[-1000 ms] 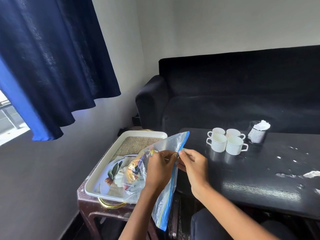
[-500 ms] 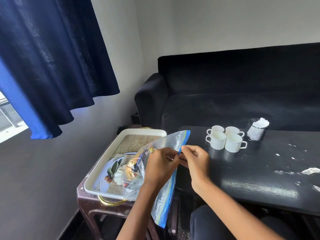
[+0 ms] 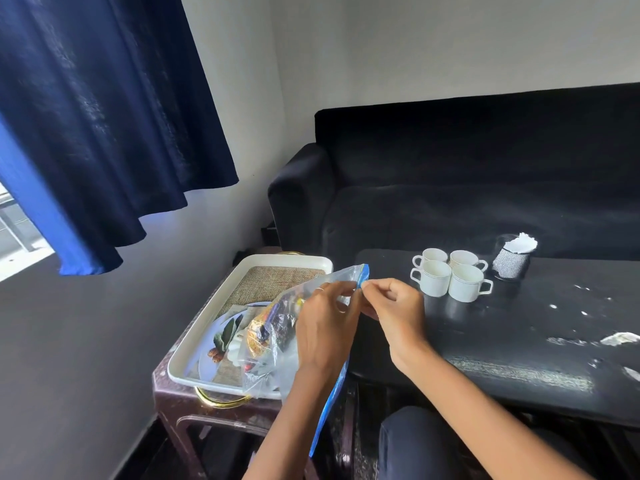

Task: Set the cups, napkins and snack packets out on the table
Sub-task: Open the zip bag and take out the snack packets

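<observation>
Zip bag of snack packets held above tray, beside table. Blue seal pinched at top by left hand and right hand, each grip closed on opposite lip, likely for pulling open. Cups and napkins already set on table.

Place: my living room at home.
Seating: dark sofa against the wall.
Window: blue curtain.
Table: low black table with white cups.
</observation>
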